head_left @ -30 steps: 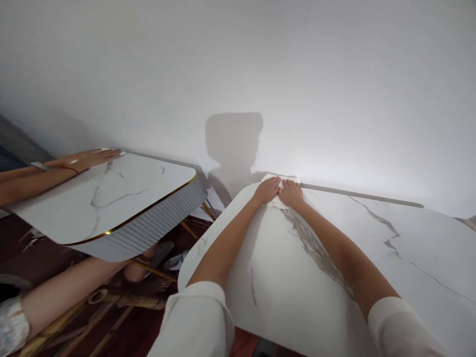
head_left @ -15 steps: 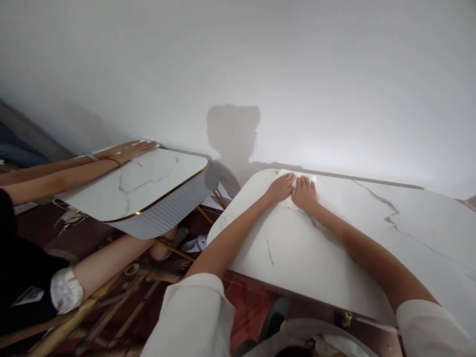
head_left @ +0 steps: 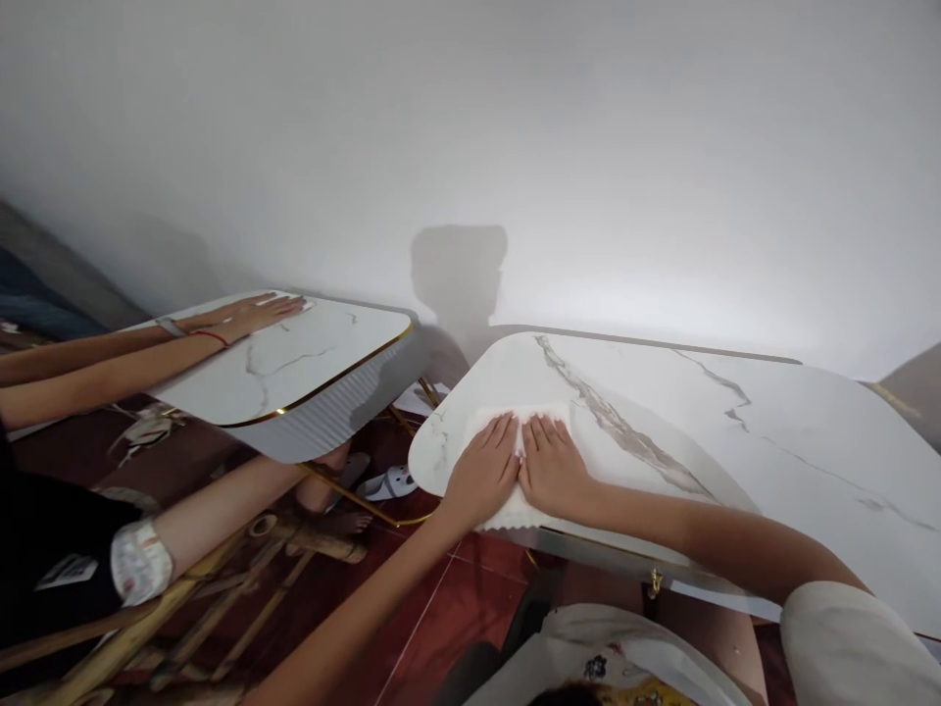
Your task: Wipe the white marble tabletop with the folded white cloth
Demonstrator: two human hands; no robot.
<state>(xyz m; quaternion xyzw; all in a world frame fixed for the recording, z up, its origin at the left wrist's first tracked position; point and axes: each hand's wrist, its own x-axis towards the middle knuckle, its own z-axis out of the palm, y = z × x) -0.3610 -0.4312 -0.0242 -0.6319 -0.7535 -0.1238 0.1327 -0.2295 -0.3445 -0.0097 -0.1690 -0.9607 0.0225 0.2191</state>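
Observation:
My left hand lies flat with fingers stretched out on a white cloth. Beside it, thumbs touching, my right hand presses on the same cloth, also flat. The cloth is spread over the left part of a white marble-patterned table, and its scalloped lower edge reaches the table's near edge. Grey-brown veins run across the tabletop to the right of my hands.
To the left, another person's hands rest on a second marble-patterned table with gold trim. A bamboo chair stands at lower left. A white wall rises behind both tables. A white shoe is on the red floor.
Both my hands have drawn the cloth from the table's far edge toward me and slightly left, to the near edge. The other person's hands have shifted slightly.

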